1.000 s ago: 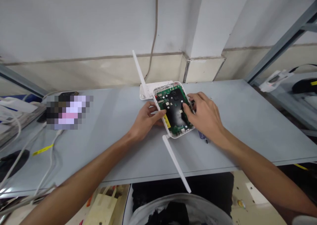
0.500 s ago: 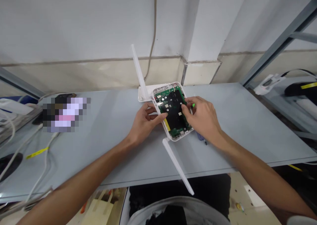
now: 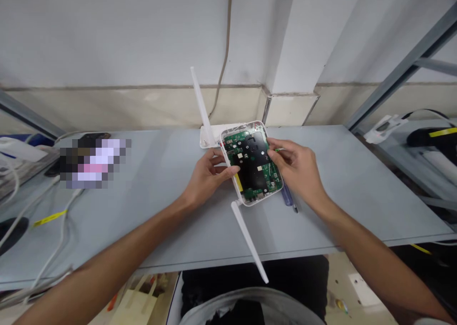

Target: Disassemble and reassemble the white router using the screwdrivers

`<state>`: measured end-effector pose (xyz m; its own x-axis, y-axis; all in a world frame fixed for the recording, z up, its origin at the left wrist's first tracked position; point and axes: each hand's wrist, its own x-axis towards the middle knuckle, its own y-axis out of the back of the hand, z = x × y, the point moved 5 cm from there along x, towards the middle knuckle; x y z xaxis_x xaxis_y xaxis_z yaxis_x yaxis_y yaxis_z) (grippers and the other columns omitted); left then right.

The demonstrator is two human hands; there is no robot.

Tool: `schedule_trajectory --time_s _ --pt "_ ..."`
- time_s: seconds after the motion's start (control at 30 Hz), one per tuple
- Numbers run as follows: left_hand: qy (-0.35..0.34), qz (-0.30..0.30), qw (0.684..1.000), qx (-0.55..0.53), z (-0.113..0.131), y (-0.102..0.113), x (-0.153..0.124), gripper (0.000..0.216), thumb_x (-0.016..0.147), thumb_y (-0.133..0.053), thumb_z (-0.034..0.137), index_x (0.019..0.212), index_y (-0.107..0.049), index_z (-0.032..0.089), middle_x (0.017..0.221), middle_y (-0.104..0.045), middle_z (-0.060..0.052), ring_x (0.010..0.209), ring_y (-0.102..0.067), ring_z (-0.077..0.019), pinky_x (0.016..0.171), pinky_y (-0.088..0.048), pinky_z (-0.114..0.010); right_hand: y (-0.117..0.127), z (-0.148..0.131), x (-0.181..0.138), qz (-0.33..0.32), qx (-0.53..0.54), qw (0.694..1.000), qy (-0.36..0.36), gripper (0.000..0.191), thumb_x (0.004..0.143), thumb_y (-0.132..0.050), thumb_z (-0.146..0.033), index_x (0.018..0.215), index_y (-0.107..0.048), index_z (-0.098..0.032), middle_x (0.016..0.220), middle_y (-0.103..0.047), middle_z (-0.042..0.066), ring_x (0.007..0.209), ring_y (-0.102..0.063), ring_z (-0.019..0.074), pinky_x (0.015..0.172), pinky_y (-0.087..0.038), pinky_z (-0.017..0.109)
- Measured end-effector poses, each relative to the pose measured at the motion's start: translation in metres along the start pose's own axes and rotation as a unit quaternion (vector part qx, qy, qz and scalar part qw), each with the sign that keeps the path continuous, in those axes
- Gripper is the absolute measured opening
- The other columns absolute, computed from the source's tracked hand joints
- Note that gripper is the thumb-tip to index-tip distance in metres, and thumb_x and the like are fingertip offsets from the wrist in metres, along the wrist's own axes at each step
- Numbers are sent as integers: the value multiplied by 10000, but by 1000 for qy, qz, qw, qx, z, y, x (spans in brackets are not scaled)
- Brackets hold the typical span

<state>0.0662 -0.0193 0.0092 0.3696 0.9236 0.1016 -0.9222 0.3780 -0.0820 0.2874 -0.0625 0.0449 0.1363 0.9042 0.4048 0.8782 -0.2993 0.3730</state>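
Board [image 3: 254,165], green and black, sits in its white case [image 3: 250,204] over the surface [image 3: 160,172]. My left grip [image 3: 216,172] pinches one side; my right grip [image 3: 294,165] touches the other, maybe pinching, I can't tell. Opening looks done; the board isn't out.

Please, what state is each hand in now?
Left hand: holding the opened router by its left edge.
Right hand: curled at its right edge; grip unclear.

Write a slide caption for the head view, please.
Left hand and right hand at opposite edges of a white two-antenna case, its green circuit board exposed.
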Motion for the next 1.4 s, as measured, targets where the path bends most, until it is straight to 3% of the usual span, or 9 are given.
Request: schedule_trajectory --time_s 0.2,0.3,0.47,0.67,0.8,0.93,1.17,1.3,1.4 --pt "-7 20 1000 -8 4 -6 -4 528 716 -953 386 938 -512 200 1104 -767 -77 848 -788 -230 739 -668 -359 -9 -17 -8 15 -150 987 61 370 979 -603 -303 1309 -745 -215 1179 -791 82 976 -752 265 943 -609 466" --pt "-11 28 1000 -9 6 -7 -5 526 710 -952 388 927 -510 204 1083 -773 -72 820 -789 -223 725 -665 -352 -13 -21 -13 21 -159 985 64 442 971 -584 -277 1396 -685 -209 1235 -772 103 1063 -752 282 993 -608 493" --pt "-24 50 998 10 8 -2 -6 523 707 -947 417 920 -517 209 1047 -782 -65 786 -781 -213 710 -657 -346 -13 -21 -16 41 -112 991 67 493 953 -583 -275 1435 -644 -191 1217 -759 124 1081 -750 281 983 -628 523" --pt "-54 50 997 -15 14 -3 -10 491 713 -952 373 880 -523 201 1016 -787 -45 800 -772 -185 742 -653 -319 -3 -26 -20 50 40 998 -1 511 939 -622 -233 1448 -631 -196 1216 -794 104 1173 -754 258 1042 -622 477" --pt "-73 68 994 -39 18 2 -9 433 768 -916 379 934 -555 208 989 -784 -34 828 -762 -188 712 -644 -306 1 -39 -28 58 66 995 46 551 974 -591 -208 1520 -558 -272 1333 -747 81 1288 -695 249 1082 -604 473" --pt "-59 88 993 -44 17 8 -5 409 775 -901 382 1005 -610 210 973 -783 -39 843 -756 -205 671 -620 -296 2 -48 -34 92 46 989 104 507 996 -554 -191 1491 -590 -297 1277 -758 62 1214 -727 232 1039 -636 450" --pt "-37 75 995 -60 17 3 -6 389 774 -888 319 1065 -654 212 1013 -790 -40 868 -749 -207 687 -612 -300 0 -59 -35 128 -105 963 213 460 996 -588 -150 1411 -656 -334 1168 -788 35 1004 -747 223 864 -674 449" --pt "-38 72 995 -64 17 2 -7 383 767 -899 311 1051 -661 214 970 -787 -28 825 -740 -194 665 -605 -292 0 -60 -34 141 -163 951 219 307 1010 -600 -191 1247 -751 -317 1169 -784 54 968 -763 225 837 -679 427" --pt "-43 70 996 -46 17 3 -7 377 770 -905 342 1028 -659 218 965 -788 -30 823 -748 -204 667 -610 -305 0 -62 -35 141 -183 944 236 295 1002 -588 -155 1192 -770 -288 1163 -785 74 981 -765 223 852 -676 419"
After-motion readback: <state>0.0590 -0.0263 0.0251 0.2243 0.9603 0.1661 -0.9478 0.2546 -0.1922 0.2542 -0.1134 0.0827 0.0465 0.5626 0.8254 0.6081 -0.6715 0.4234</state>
